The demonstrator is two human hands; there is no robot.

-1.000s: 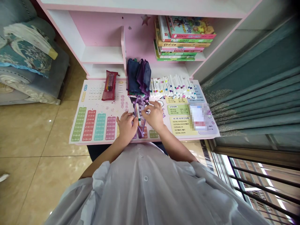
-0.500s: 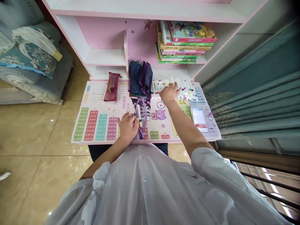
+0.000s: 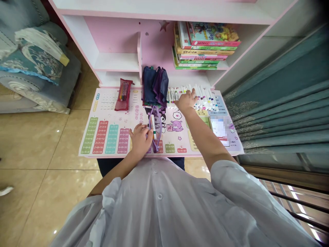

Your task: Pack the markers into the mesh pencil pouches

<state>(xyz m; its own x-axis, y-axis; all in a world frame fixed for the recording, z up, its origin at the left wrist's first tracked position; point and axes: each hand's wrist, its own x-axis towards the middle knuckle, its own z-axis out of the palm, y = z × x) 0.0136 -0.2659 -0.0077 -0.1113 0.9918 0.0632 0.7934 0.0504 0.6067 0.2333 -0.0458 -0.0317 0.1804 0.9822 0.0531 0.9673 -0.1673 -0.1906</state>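
Note:
My left hand (image 3: pixel 140 137) rests at the near edge of the desk mat (image 3: pixel 108 116), its fingers curled on the left side of a purple see-through pencil pouch (image 3: pixel 156 132) that has a marker inside. My right hand (image 3: pixel 186 99) is stretched out to the far side, fingers bent down onto a row of several white markers (image 3: pixel 203 97) with coloured caps; I cannot see whether it has one in its grip.
A red mesh pencil pouch (image 3: pixel 123 95) lies at the mat's far left. Dark blue and purple pouches (image 3: pixel 154 85) stand against the pink shelf unit (image 3: pixel 115 34). Stacked books (image 3: pixel 204 44) fill the right shelf. Teal curtains (image 3: pixel 282 103) hang to the right, a sofa (image 3: pixel 33 68) sits left.
My right hand left the purple pouch and reached out to the row of markers at the back; over the last half second it barely shifted. The left hand stayed on the pouch.

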